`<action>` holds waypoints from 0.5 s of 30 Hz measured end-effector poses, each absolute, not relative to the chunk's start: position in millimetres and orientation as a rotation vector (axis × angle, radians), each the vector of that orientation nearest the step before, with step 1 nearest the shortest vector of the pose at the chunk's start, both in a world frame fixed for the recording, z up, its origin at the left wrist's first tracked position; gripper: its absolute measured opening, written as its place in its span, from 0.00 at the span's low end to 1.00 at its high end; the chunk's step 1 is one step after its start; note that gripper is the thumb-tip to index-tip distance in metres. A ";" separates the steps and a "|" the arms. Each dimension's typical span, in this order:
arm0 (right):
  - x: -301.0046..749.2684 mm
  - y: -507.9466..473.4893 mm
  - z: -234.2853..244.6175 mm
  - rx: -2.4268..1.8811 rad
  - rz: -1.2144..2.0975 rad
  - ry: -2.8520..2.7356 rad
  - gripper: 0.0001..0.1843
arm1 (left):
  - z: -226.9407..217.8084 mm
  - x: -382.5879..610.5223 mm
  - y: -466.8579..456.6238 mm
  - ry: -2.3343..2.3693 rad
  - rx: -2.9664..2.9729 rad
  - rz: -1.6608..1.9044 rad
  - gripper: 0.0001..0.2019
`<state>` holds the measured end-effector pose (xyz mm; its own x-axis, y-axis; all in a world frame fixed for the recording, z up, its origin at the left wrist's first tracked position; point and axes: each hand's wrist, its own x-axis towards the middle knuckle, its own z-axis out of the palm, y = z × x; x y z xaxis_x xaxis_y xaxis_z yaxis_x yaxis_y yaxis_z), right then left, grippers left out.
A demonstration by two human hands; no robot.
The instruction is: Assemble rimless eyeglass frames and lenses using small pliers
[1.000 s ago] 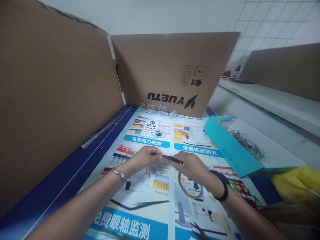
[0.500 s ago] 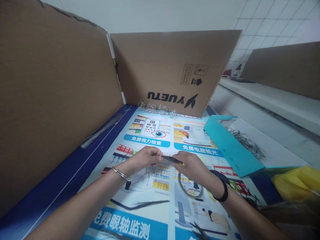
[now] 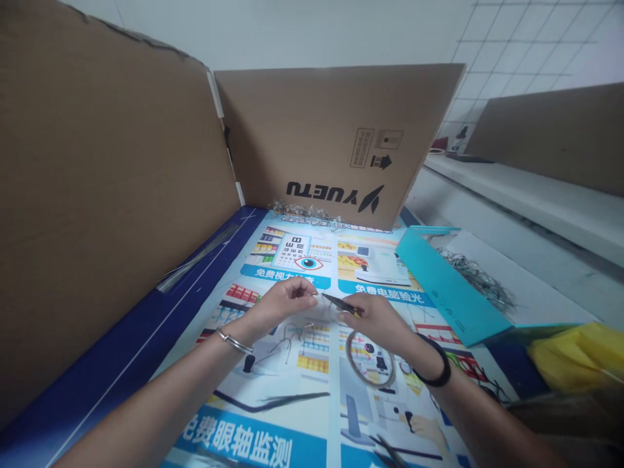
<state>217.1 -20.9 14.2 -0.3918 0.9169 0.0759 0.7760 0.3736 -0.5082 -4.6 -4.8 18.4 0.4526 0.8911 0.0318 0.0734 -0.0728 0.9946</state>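
At the near edge: a dark tool (image 3: 387, 450), cut off by the frame, lies on the printed sheet (image 3: 258, 432).
Strands: a flat dark bundle (image 3: 292, 400) lies beyond it, to the left; it looks light and springy, best lifted from one end.
Ring: it (image 3: 348, 357) lies flat below the right wrist, apart from both hands.
Wires: a few thin bent ones (image 3: 287, 344) lie by the left wrist; probably almost weightless, easily bent, best pinched at one end.
Right hand: its fingers (image 3: 377, 318) are curled round the pliers' handles.
Left hand: thumb and fingertips (image 3: 290, 302) are pinched together; whatever sits between them is too small to tell.
Pliers: between the hands (image 3: 341, 303), tip just beside the left fingertips; whether the jaws are parted cannot be told. They should feel stiff and fairly light, the yellow-marked handles the place to hold, well back from the narrow nose.
Blue box: to the right (image 3: 453, 286), holding a tangle (image 3: 480, 276) likely to snag.
Clear bits: a row (image 3: 307, 211) along the cardboard's foot (image 3: 292, 136), seemingly light.
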 end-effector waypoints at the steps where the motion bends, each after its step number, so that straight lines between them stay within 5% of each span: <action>1: 217.6 -20.9 15.0 -1.484 0.567 -2.295 0.11 | 17.0 -4.9 -4.0 0.901 1.502 0.863 0.11; 15: 214.6 -26.2 22.4 -1.491 0.590 -2.349 0.13 | 16.0 -7.9 1.6 1.187 1.769 0.866 0.09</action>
<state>214.6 -26.2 22.4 -0.4182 0.9079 0.0295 0.7863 0.3780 -0.4888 -7.9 1.6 16.0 0.3196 0.9425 0.0974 0.3806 -0.2218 0.8978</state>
